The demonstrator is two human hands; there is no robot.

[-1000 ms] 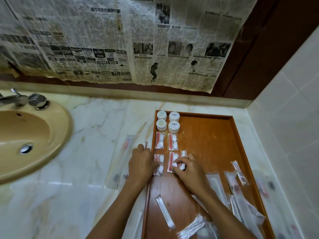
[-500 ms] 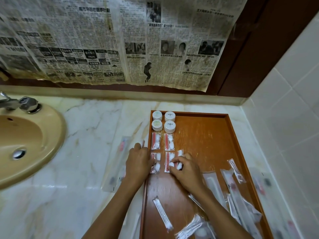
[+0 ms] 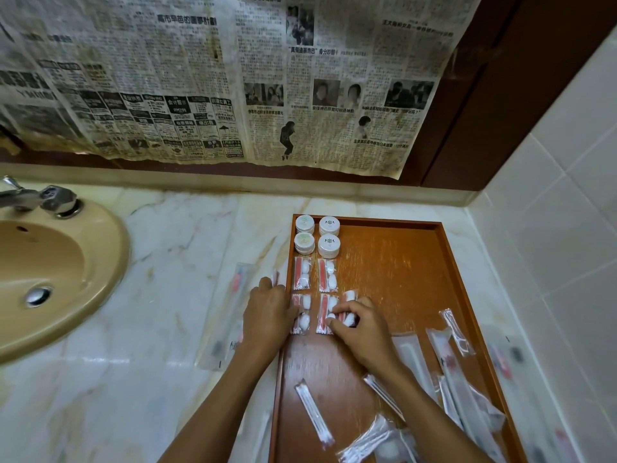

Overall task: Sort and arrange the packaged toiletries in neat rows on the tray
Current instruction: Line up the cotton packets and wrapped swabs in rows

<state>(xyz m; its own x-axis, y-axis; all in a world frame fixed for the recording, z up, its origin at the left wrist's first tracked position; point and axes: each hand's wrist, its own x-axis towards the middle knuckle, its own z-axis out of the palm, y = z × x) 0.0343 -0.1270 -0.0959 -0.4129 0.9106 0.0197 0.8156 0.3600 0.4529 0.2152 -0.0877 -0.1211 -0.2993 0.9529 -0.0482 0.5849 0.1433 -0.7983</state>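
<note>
Packets (image 3: 302, 278) in rows on tray (image 3: 417, 262) — right hand (image 3: 362, 325) pinching one

Marble counter (image 3: 160, 329), tan sink (image 3: 66, 262), newspaper-covered wall (image 3: 200, 78).

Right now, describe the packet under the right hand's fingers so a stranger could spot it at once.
Find the wooden tray beside the tiled wall; four round white tubs fill its far left corner, with red-and-white packets in two columns below them. The packet sits just right of the second column, pinched by the right hand, the only one starting a third column.
</note>
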